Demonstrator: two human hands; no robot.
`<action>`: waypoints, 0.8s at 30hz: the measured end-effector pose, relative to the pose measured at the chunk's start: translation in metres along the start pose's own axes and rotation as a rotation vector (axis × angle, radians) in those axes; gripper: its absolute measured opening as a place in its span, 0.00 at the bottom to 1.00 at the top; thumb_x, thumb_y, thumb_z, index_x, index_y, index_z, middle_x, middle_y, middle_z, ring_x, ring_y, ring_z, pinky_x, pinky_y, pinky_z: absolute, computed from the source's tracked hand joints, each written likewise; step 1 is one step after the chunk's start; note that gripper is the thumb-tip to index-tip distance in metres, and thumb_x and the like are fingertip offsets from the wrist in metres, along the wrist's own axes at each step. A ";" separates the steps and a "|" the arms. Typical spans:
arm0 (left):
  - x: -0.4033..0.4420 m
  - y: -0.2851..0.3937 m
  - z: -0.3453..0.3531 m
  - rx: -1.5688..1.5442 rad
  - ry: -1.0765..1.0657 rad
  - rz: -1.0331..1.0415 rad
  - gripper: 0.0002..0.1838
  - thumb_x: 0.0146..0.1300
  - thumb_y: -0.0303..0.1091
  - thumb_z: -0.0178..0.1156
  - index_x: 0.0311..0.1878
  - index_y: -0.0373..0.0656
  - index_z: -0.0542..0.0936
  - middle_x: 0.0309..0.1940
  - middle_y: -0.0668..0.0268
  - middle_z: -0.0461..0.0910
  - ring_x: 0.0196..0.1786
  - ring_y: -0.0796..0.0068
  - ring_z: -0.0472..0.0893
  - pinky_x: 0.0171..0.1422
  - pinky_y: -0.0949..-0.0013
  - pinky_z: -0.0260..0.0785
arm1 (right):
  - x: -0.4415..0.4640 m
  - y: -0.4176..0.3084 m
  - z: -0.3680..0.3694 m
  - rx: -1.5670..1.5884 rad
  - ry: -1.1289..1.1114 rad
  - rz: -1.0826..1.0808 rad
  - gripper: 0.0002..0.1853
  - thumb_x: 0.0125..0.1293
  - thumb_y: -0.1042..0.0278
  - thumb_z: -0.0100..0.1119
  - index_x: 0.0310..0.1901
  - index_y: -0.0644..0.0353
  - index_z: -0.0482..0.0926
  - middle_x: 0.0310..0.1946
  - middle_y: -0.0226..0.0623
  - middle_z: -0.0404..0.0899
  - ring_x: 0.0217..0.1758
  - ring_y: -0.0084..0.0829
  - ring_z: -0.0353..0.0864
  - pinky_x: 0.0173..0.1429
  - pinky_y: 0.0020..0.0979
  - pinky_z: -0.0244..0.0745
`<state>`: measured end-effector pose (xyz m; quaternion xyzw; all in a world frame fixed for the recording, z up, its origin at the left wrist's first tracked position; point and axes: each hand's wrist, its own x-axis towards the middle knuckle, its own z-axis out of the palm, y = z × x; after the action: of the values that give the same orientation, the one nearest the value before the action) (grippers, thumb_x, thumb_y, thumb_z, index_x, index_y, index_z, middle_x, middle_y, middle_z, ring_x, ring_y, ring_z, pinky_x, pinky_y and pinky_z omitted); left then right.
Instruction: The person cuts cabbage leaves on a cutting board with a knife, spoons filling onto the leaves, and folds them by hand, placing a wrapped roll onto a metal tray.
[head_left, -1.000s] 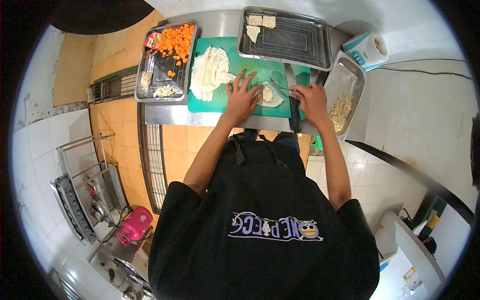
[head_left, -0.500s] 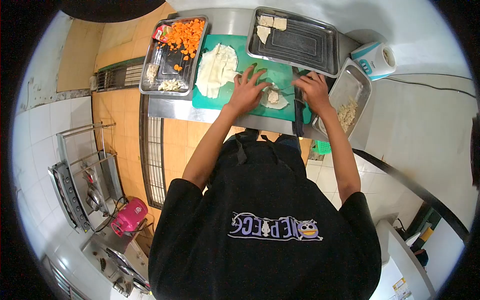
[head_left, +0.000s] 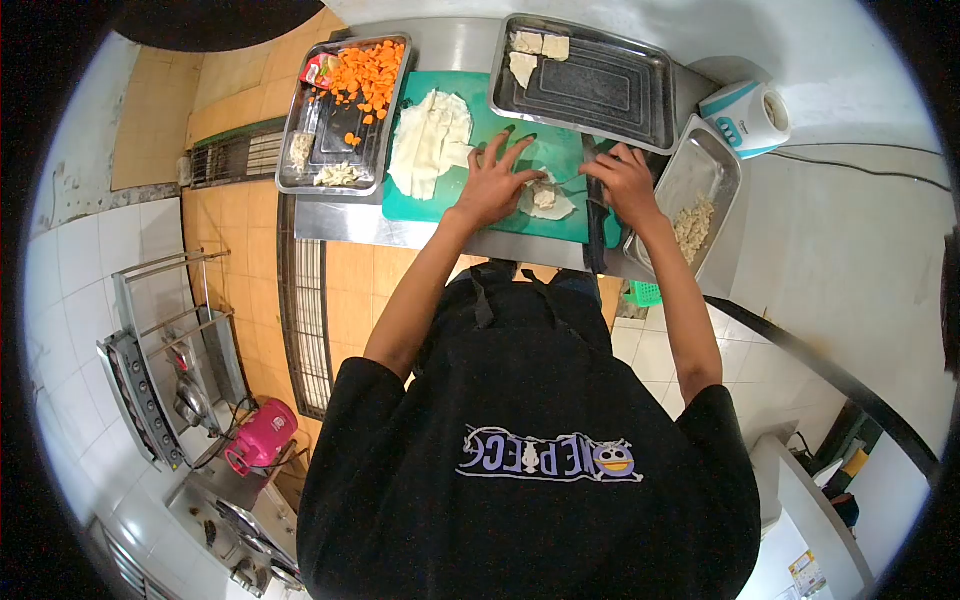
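A small piece of pale dough wrapper (head_left: pixel 562 209) lies on the green cutting board (head_left: pixel 425 208) with a lump of beige filling (head_left: pixel 544 198) on it. My left hand (head_left: pixel 488 188) rests on the board with fingers spread, its thumb at the wrapper's edge. Pinched in my right hand (head_left: pixel 626 186) is a thin metal utensil (head_left: pixel 573 190); it points at the filling, and its tip is hard to make out. Beneath that hand lies a dark-handled knife (head_left: pixel 596 235). Left of my left hand are larger stacked dough sheets (head_left: pixel 430 145).
A metal tray (head_left: pixel 285 160) at left holds chopped carrots (head_left: pixel 368 75) and small pale heaps. The far tray (head_left: pixel 600 95) bears several folded dough pieces (head_left: pixel 540 47). At right stand a tray (head_left: pixel 715 165) with chopped pale filling (head_left: pixel 692 228) and a paper roll (head_left: pixel 748 118).
My right hand and the utensil have shifted very slightly at the filling. My left hand stays nearly in place, and the whole view has moved a little.
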<state>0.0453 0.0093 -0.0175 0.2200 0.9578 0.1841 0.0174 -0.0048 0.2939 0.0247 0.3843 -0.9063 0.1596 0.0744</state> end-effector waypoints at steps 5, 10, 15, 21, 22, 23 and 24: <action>0.000 0.000 -0.002 -0.007 -0.019 -0.002 0.25 0.66 0.31 0.68 0.63 0.72 0.86 0.87 0.70 0.56 0.88 0.48 0.50 0.78 0.25 0.53 | 0.001 -0.001 0.000 0.004 0.002 0.002 0.24 0.49 0.84 0.65 0.47 0.47 0.90 0.41 0.25 0.85 0.50 0.37 0.78 0.55 0.40 0.70; -0.001 -0.004 0.003 -0.057 0.029 0.021 0.25 0.65 0.30 0.66 0.62 0.71 0.86 0.85 0.66 0.59 0.87 0.45 0.51 0.77 0.23 0.51 | 0.001 -0.003 0.001 0.002 0.029 0.000 0.23 0.50 0.84 0.65 0.47 0.48 0.90 0.42 0.26 0.86 0.51 0.37 0.78 0.56 0.40 0.70; 0.001 -0.006 0.003 -0.039 0.001 0.015 0.25 0.64 0.31 0.67 0.62 0.72 0.86 0.85 0.66 0.58 0.87 0.45 0.50 0.77 0.22 0.51 | 0.004 0.007 0.004 -0.006 0.061 -0.057 0.26 0.47 0.82 0.70 0.49 0.45 0.89 0.45 0.23 0.85 0.54 0.36 0.78 0.59 0.41 0.71; 0.001 -0.008 0.005 -0.083 0.027 0.013 0.26 0.63 0.30 0.68 0.62 0.71 0.85 0.86 0.66 0.58 0.88 0.46 0.50 0.76 0.22 0.51 | 0.003 0.009 0.007 -0.031 0.057 -0.060 0.27 0.44 0.80 0.70 0.49 0.45 0.89 0.43 0.23 0.84 0.53 0.35 0.78 0.60 0.41 0.72; 0.001 -0.007 0.005 -0.071 0.013 0.006 0.25 0.64 0.30 0.68 0.62 0.70 0.85 0.86 0.67 0.56 0.88 0.46 0.50 0.77 0.22 0.51 | 0.003 0.009 0.008 -0.031 0.057 -0.064 0.27 0.44 0.80 0.70 0.49 0.45 0.89 0.43 0.23 0.84 0.53 0.35 0.78 0.60 0.41 0.72; 0.001 -0.006 0.004 -0.059 0.000 0.000 0.24 0.65 0.30 0.67 0.62 0.69 0.84 0.87 0.69 0.55 0.88 0.46 0.50 0.77 0.23 0.51 | 0.001 0.009 0.007 -0.030 0.043 -0.062 0.27 0.44 0.80 0.71 0.49 0.45 0.89 0.43 0.23 0.84 0.53 0.35 0.78 0.60 0.40 0.72; 0.002 -0.005 0.004 -0.061 0.002 0.000 0.24 0.65 0.30 0.67 0.62 0.69 0.84 0.87 0.69 0.55 0.88 0.46 0.50 0.77 0.23 0.51 | -0.001 0.009 0.006 -0.030 0.029 -0.059 0.27 0.43 0.80 0.71 0.49 0.44 0.89 0.44 0.22 0.83 0.53 0.35 0.78 0.60 0.40 0.72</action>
<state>0.0421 0.0073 -0.0229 0.2194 0.9517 0.2133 0.0230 -0.0107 0.2980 0.0170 0.4075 -0.8956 0.1492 0.0980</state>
